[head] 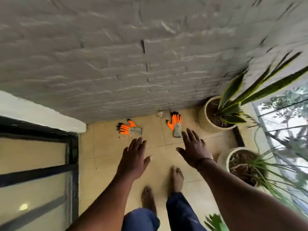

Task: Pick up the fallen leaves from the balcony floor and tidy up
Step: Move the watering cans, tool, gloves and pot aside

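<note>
A: Where are the person's hands?

B: Both are stretched out over the tiled floor, palms down. The left hand has straight fingers lying close together, the thumb out to the side, holding nothing. The right hand has its fingers straight and slightly spread, also holding nothing.

A: And what lies beyond them?

B: Two orange and grey gloves near the far wall. The left glove lies flat, fingers pointing left, just past the left hand's fingertips. The right glove lies with its fingers pointing toward the wall, just beyond the right hand.

A: Any fallen leaves on the floor?

B: Something small and pale sits at the foot of the wall, beside the right glove, but the blur makes it impossible to tell what it is.

A: What else is there?

B: On the right, a snake plant pot in the far corner and a nearer pot with thin arching leaves. A dark-framed door stands on the left. The person's bare feet stand on the tiles, near.
</note>
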